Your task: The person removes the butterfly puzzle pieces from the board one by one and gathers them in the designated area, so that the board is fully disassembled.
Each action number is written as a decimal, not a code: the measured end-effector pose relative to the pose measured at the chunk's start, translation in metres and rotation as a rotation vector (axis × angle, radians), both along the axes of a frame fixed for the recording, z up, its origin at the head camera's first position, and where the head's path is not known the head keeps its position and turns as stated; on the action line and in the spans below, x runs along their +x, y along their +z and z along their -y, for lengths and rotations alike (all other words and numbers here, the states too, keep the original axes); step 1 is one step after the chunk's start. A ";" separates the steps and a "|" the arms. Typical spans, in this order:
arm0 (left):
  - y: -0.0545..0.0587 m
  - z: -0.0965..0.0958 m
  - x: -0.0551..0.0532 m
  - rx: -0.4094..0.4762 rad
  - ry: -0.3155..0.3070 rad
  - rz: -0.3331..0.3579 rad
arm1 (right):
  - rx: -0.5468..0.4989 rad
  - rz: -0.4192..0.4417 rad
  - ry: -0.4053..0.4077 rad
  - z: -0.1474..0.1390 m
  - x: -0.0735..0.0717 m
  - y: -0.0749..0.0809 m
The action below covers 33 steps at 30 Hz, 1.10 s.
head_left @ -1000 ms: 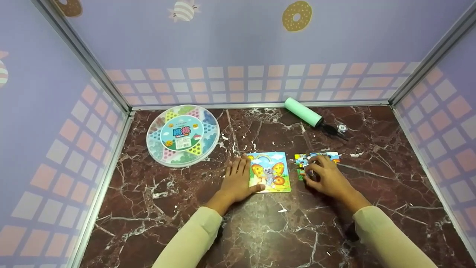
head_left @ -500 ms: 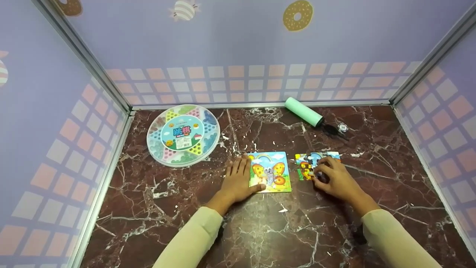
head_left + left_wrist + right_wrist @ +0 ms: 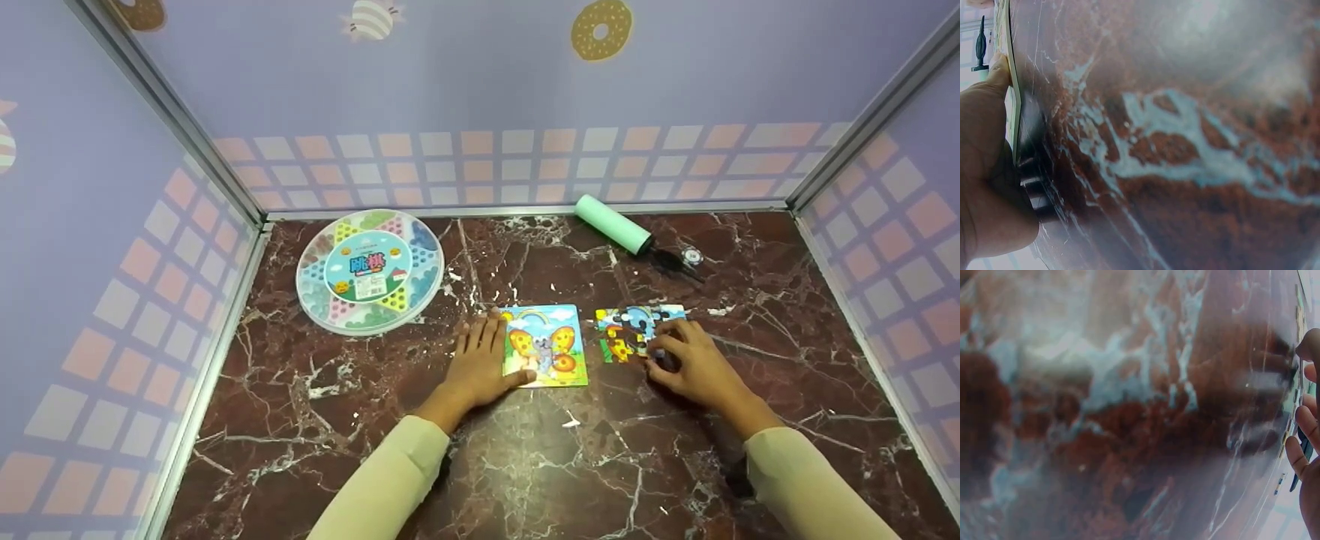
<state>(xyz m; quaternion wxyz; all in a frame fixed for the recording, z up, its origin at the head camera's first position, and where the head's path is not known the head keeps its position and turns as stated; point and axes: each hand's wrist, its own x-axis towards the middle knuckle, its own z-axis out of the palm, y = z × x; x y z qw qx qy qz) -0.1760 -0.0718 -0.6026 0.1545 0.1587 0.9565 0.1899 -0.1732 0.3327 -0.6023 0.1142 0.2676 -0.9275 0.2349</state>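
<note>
A square picture board (image 3: 549,337) with a cartoon butterfly lies flat on the marble-patterned table. My left hand (image 3: 478,367) rests along its left edge, fingers straight and the thumb over its lower edge. In the left wrist view, the thumb of that hand (image 3: 985,124) presses on the board's rim. Right of the board lies a patch of colourful jigsaw puzzle pieces (image 3: 616,346), partly covered by my right hand (image 3: 696,367). Its thumb and index finger pinch at a puzzle piece on the patch's lower right side; that piece is mostly hidden.
A round, clear-lidded Chinese checkers set (image 3: 367,271) lies at the back left. A mint-green hand pump (image 3: 613,225) with a black end lies near the back wall, beside a small round object (image 3: 691,256). Patterned panels enclose the table's back and sides.
My right hand has shifted rightward across the puzzle patch, uncovering an orange and yellow part at its lower left. My left hand and the picture board have stayed in place.
</note>
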 end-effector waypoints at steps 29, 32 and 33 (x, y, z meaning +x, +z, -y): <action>0.005 -0.001 0.002 -0.011 0.004 -0.012 | 0.008 -0.051 0.062 -0.001 -0.003 -0.001; 0.003 0.000 0.001 -0.007 0.005 -0.007 | 0.006 -0.073 0.076 -0.002 -0.004 -0.002; 0.001 0.000 0.000 0.000 0.005 -0.003 | 0.005 -0.081 0.081 -0.003 -0.004 -0.002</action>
